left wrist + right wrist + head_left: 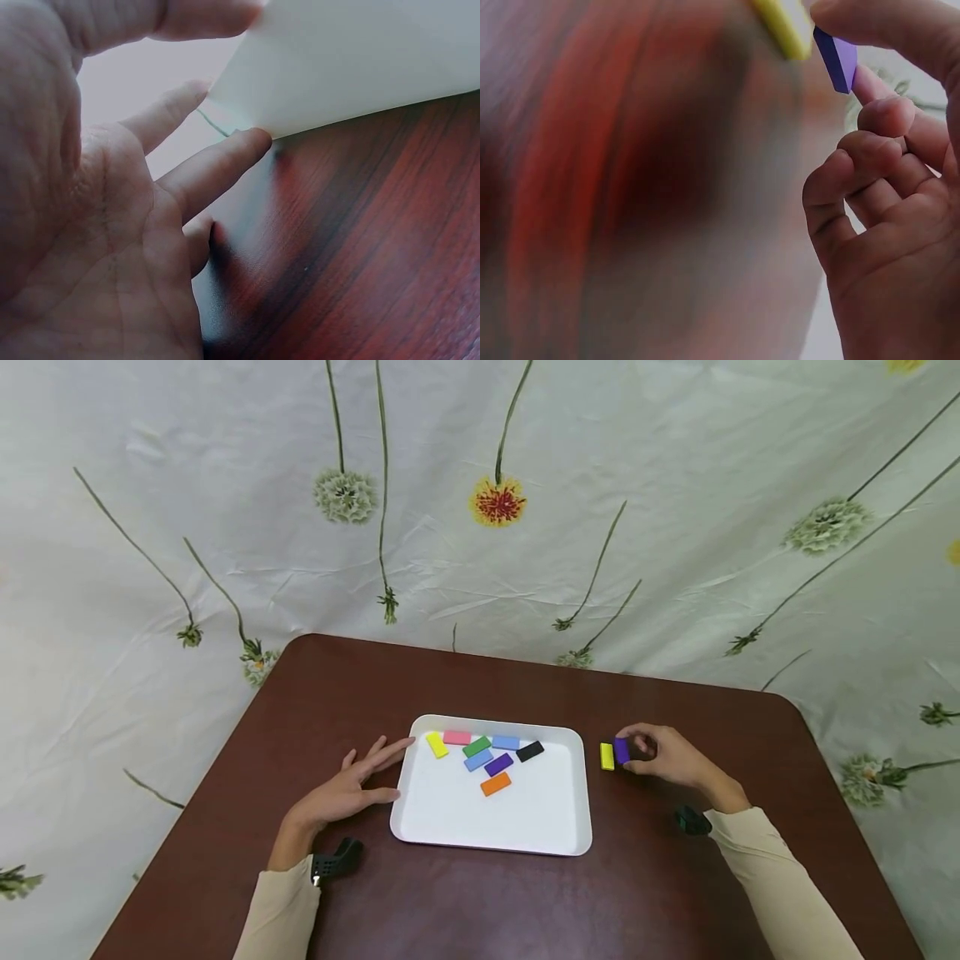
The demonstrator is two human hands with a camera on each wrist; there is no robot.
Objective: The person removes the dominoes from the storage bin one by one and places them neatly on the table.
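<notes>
My right hand [670,758] pinches a purple block [622,751] between thumb and forefinger, to the right of the tray. In the right wrist view the purple block [837,60] shows at the thumb tip, other fingers curled below. A yellow block [607,757] lies on the table just left of it. My left hand [337,792] touches the left rim of the white tray [491,846] with spread, fairly straight fingers. Inside the tray, toward its far side, lie several blocks, among them a pink block [457,737], a black block [530,751] and an orange block [496,784].
The tray stands on a dark reddish-brown table [480,910]. A pale cloth with a flower print [480,577] hangs beyond the table's far edge. Dark bands [337,858] are on both wrists.
</notes>
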